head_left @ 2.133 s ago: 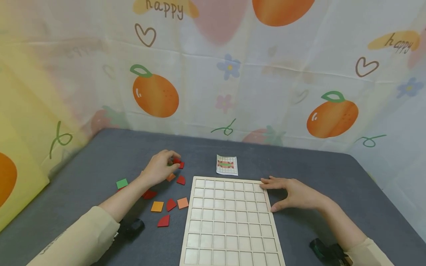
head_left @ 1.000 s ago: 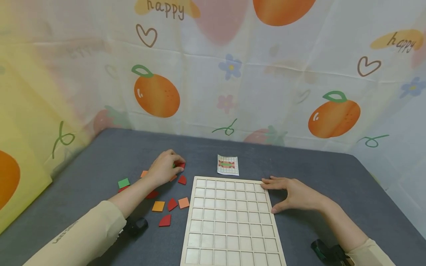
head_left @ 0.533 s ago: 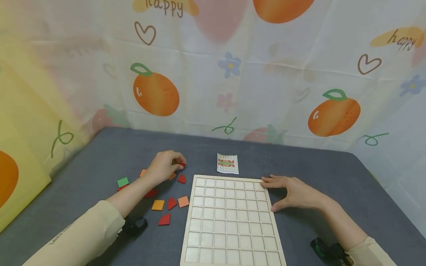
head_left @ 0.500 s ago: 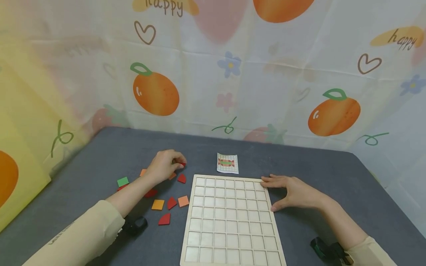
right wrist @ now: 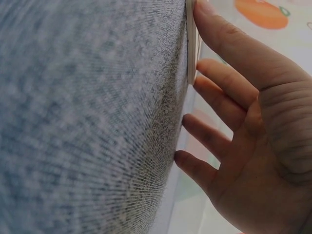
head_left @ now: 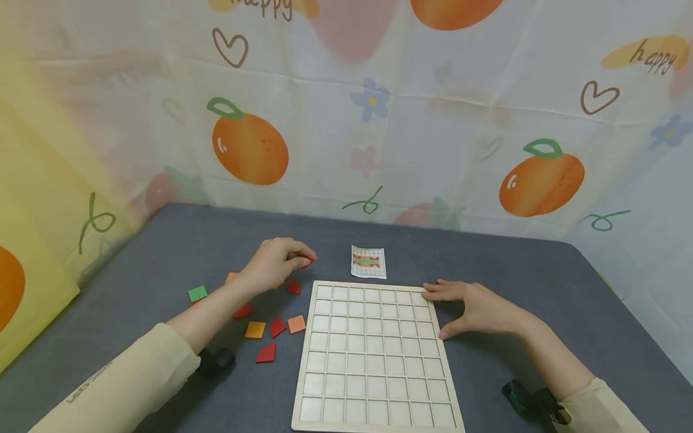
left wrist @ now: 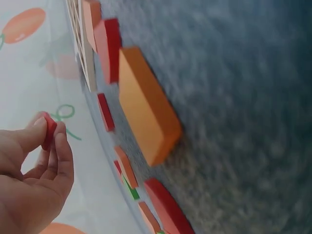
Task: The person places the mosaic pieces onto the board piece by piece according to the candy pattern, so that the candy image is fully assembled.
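My left hand pinches a small red tile between thumb and fingertips, raised over the table beyond the far left corner of the board. At the right edge of the pale wooden grid board rests my right hand, thumb and fingers spread and touching its rim. The board's cells hold no tiles. Left of the board lie a yellow-orange square tile, a light orange square tile, a green tile and several red quarter-round tiles. My left forearm covers part of this scatter.
A small printed card with a red and green candy-shaped pattern on a grid lies behind the board. The dark grey table ends at a fruit-print curtain at the back and sides.
My left hand has gathered up the red tile from the far end of the scatter and lifted it, moving slightly right. The right hand stays on the board's edge.
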`<state>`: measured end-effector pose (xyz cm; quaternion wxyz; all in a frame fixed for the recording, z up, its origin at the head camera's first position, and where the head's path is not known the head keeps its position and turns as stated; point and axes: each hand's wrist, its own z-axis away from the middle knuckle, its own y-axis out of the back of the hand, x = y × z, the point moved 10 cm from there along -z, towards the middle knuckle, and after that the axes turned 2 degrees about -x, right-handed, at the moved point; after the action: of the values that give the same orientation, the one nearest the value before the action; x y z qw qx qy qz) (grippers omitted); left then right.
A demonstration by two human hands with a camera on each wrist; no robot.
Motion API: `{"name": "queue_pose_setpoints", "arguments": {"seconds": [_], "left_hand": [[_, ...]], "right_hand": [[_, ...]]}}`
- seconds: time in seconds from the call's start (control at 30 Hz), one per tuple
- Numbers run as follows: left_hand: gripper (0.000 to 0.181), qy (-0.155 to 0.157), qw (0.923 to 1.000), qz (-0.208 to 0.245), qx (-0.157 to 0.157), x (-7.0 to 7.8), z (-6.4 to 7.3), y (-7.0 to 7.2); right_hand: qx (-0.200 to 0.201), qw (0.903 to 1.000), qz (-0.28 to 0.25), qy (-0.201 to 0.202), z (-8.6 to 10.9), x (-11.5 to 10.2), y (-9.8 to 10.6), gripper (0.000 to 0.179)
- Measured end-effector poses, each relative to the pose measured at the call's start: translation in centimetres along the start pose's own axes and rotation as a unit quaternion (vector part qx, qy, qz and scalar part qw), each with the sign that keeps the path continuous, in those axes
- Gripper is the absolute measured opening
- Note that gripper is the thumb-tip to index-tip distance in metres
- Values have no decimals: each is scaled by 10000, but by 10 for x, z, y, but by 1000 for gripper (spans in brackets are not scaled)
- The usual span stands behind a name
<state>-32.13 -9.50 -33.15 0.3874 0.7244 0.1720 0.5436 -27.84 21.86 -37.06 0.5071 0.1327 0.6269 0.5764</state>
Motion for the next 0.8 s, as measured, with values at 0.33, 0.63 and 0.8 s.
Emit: {"name": "queue_pose_setpoints", "arguments": {"seconds": [0.33, 0.63, 0.8], "left_hand": [[15, 489, 9937, 996, -154, 1, 8, -15], [8, 303, 9914, 1130, -583, 7, 11, -33], [12, 114, 9884, 1167, -960, 10, 13, -40]], "right_hand": [[-9, 10000, 27, 65, -1, 0, -1, 85], [-16, 10000, 19, 46, 0, 0, -1, 86], [-16, 10000, 13, 50, 0, 0, -1, 86]]}}
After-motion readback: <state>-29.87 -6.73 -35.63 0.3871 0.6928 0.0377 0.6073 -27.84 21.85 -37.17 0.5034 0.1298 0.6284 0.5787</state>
